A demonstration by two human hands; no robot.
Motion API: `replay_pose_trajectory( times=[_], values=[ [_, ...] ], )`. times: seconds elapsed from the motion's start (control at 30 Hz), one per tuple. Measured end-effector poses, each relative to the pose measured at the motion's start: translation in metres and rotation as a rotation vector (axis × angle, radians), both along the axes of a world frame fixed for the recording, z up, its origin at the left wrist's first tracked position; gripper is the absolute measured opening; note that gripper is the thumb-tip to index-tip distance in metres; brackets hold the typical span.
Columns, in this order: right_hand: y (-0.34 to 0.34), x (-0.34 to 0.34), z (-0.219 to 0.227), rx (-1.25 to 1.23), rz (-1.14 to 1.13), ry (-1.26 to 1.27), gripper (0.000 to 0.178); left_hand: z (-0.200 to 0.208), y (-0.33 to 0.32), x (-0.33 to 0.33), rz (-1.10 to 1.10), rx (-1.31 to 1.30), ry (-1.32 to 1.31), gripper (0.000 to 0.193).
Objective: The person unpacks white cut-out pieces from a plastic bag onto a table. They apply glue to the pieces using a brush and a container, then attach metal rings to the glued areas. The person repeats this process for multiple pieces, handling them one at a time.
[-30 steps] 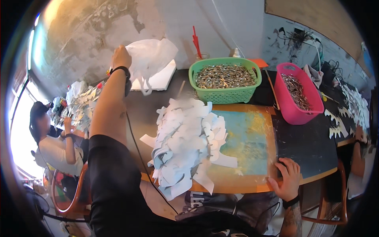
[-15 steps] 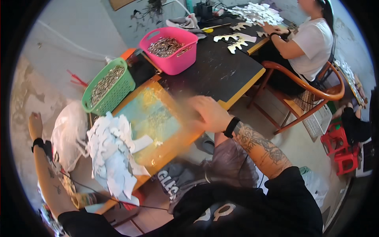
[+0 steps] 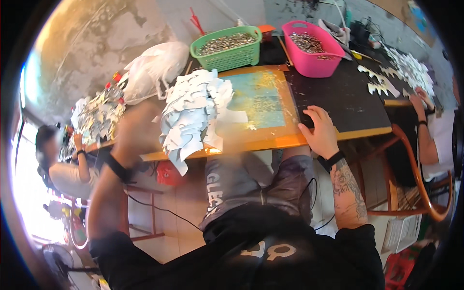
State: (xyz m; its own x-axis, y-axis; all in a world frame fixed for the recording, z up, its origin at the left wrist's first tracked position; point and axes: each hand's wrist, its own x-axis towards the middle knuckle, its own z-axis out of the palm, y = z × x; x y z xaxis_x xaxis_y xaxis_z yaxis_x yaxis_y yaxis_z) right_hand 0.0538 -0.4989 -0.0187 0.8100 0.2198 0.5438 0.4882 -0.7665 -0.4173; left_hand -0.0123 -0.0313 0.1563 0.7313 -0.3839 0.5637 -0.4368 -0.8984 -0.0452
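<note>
My right hand [image 3: 320, 133] rests at the near edge of the table, its fingers apart and holding nothing I can see. Motion smears my left hand [image 3: 141, 130], which is left of a heap of white and pale blue cut-out pieces [image 3: 193, 104]; its fingers are not distinct. The heap overhangs the front edge of the table and lies partly over a worn blue-and-yellow work surface [image 3: 268, 99]. Behind that surface stands a green basket [image 3: 232, 60] filled with small metallic pieces. A pink basket [image 3: 314, 65] to its right holds similar small pieces.
A white plastic bag [image 3: 157, 67] sits behind the heap. Farther left lies another pile of cut pieces [image 3: 104, 113], with a person [image 3: 67, 176] beside it. At right, another person's hands [image 3: 420, 101] are near white pieces, beside a wooden chair [image 3: 411, 159].
The view has turned left, shifting the table rightward. My left hand has come from the far left to near the heap. My right hand, blurred before, now lies still at the table edge.
</note>
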Motion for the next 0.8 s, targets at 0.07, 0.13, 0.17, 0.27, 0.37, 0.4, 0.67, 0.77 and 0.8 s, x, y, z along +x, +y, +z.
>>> replay_pose_trajectory(
  times=[0.07,0.13,0.17,0.27,0.37,0.4,0.67,0.77,0.8],
  values=[
    [-0.003,0.002,-0.004,-0.025,-0.009,-0.006,0.040,-0.051,-0.021,-0.017,-0.046,0.042,0.082,0.015],
    [-0.001,-0.002,0.001,-0.036,-0.013,0.022,0.038,-0.061,-0.035,-0.028,0.083,0.024,0.123,0.017],
    [-0.001,-0.002,0.003,-0.033,-0.003,0.033,0.038,-0.063,-0.038,-0.029,0.135,-0.019,0.107,0.018],
    [0.001,-0.004,0.007,-0.063,-0.004,0.017,0.038,-0.073,-0.049,-0.018,0.117,-0.032,0.027,0.019],
    [0.033,-0.006,0.025,-0.149,0.014,-0.098,0.039,-0.099,-0.092,-0.011,-0.027,0.056,0.162,0.029],
    [0.058,-0.006,0.039,-0.150,0.118,-0.133,0.039,-0.112,-0.098,-0.003,-0.005,0.134,0.152,0.034],
    [0.197,0.046,0.043,-0.505,0.291,-0.072,0.020,-0.147,-0.087,0.024,0.238,0.244,0.282,0.052],
    [0.207,0.057,0.036,-0.567,0.312,-0.046,0.016,-0.150,-0.066,0.027,0.232,0.254,0.347,0.050],
    [0.206,0.057,0.034,-0.582,0.318,-0.050,0.015,-0.148,-0.059,0.030,0.244,0.201,0.374,0.048]
  ],
)
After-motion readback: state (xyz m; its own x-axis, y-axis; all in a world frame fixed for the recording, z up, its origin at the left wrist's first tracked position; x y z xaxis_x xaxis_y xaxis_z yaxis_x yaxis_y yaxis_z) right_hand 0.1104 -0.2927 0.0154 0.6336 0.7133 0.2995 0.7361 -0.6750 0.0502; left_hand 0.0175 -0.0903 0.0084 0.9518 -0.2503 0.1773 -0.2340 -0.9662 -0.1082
